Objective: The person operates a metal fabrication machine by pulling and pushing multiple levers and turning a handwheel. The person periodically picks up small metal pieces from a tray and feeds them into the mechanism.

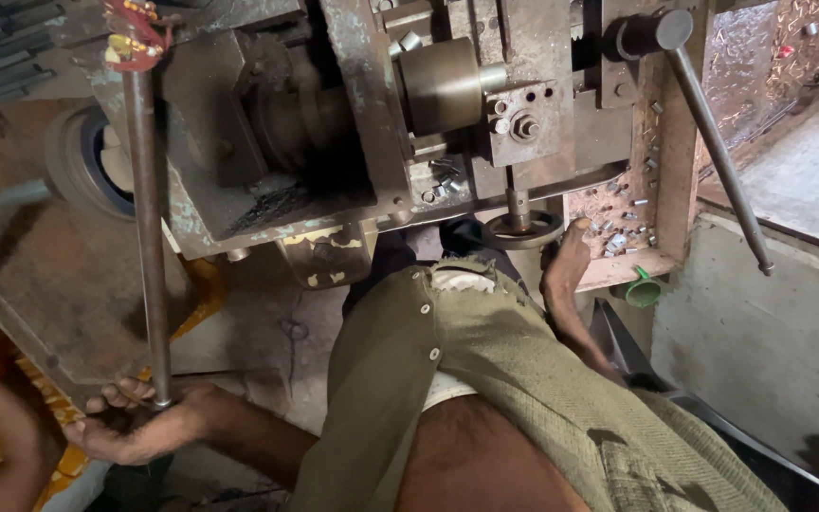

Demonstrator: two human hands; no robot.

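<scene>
While the left hand (130, 425) curls closed around the lower end of a long steel lever (146, 237) that rises to the worn lathe (334, 123), the right hand (566, 261) rests against the rusty tray (665, 190) of small metal parts (623, 237); whether its fingers grip anything cannot be told. A green cup (644, 289) hangs just beside.

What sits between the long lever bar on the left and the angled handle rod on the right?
In the head view, the worn machine body with its brass-coloured cylinder fills the stretch between the lever bar and the handle rod.
</scene>
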